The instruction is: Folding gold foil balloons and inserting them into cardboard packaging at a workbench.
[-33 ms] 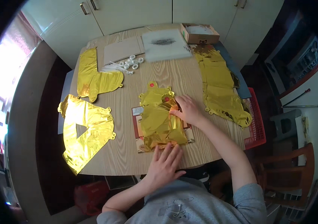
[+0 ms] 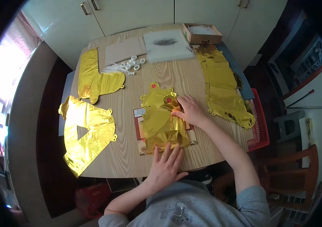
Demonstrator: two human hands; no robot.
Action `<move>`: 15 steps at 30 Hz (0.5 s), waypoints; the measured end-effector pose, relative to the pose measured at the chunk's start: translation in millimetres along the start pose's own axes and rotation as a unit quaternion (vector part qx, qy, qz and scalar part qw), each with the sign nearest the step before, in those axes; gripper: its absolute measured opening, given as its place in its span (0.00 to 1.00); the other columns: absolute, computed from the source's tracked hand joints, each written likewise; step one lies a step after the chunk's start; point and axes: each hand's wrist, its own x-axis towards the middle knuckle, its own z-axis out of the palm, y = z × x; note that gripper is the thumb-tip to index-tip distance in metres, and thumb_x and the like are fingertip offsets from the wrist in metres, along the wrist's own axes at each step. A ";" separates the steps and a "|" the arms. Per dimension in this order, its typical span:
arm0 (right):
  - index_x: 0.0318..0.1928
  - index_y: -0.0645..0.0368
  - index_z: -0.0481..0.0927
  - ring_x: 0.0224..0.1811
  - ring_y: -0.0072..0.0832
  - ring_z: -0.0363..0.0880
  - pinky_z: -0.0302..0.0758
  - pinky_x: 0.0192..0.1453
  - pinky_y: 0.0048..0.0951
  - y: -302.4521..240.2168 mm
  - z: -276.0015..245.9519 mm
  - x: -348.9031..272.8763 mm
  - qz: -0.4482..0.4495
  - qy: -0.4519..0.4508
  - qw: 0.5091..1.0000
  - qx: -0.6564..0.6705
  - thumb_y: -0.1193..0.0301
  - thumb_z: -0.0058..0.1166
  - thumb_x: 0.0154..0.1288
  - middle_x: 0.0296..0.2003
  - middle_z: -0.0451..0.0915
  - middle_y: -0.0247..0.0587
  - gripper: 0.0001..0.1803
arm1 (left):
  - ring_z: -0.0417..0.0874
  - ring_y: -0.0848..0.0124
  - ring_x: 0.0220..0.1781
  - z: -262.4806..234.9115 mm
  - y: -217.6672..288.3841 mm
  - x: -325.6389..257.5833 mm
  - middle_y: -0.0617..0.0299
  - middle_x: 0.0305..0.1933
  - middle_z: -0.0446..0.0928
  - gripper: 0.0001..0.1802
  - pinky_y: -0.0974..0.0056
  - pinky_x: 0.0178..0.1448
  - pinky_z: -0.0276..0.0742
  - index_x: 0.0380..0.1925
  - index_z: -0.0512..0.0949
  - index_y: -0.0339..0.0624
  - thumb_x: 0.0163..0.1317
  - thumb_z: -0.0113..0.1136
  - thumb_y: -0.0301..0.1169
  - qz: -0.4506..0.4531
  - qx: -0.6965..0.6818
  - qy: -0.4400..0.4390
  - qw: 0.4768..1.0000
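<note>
A gold foil balloon point(image 2: 157, 121), flat and partly folded, lies on a printed card point(image 2: 142, 148) at the near middle of the table. My left hand point(image 2: 166, 165) rests at its near edge, fingers spread and stretched out over the foil. At the balloon's right edge, my right hand point(image 2: 192, 111) presses the wrinkled foil with its thumb, the fingers reaching past the edge and apart from the thumb. Two small red marks show near the balloon's far end. Most of the card is hidden under the foil.
Further flat gold foil balloons lie at the far left point(image 2: 100, 81), near left point(image 2: 96, 121) and right point(image 2: 221, 83). White sticks point(image 2: 113, 68) and white rings point(image 2: 137, 67) lie behind, near a translucent bag point(image 2: 164, 55) and a cardboard box point(image 2: 205, 38). A red basket point(image 2: 258, 123) stands beyond the right edge.
The foil's near edge lies flatter and smoother under my left fingers, which have shifted slightly. My right hand stays in place.
</note>
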 end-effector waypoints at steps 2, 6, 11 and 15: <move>0.50 0.65 0.70 0.52 0.47 0.71 0.69 0.57 0.43 3.8 2.7 2.9 -0.004 -0.011 1.000 0.009 0.56 0.65 0.55 0.47 0.74 0.51 0.31 | 0.56 0.47 0.74 5.3 -5.0 3.5 0.49 0.71 0.60 0.49 0.31 0.70 0.46 0.65 0.65 0.37 0.53 0.55 0.65 -0.025 0.041 -0.018 0.999; 0.49 0.64 0.74 0.53 0.46 0.74 0.70 0.58 0.40 13.1 3.4 12.9 -0.015 -0.018 1.000 0.007 0.55 0.63 0.57 0.47 0.76 0.48 0.28 | 0.54 0.48 0.74 5.8 -10.8 9.4 0.56 0.72 0.59 0.48 0.27 0.69 0.43 0.66 0.64 0.42 0.54 0.52 0.67 -0.025 0.036 -0.032 0.999; 0.44 0.63 0.79 0.51 0.43 0.75 0.72 0.55 0.40 16.3 -0.3 31.2 0.022 -0.079 0.995 0.058 0.57 0.62 0.59 0.44 0.77 0.47 0.22 | 0.53 0.51 0.75 3.9 -13.4 13.1 0.66 0.73 0.59 0.45 0.22 0.65 0.42 0.68 0.63 0.54 0.55 0.52 0.67 -0.028 0.031 -0.031 0.999; 0.41 0.59 0.80 0.47 0.42 0.76 0.73 0.52 0.40 13.4 2.4 32.3 0.019 -0.052 0.996 0.067 0.58 0.61 0.59 0.40 0.78 0.44 0.18 | 0.53 0.52 0.75 7.0 -14.7 12.9 0.69 0.73 0.59 0.44 0.22 0.65 0.42 0.69 0.62 0.58 0.56 0.49 0.67 -0.025 0.041 -0.029 0.998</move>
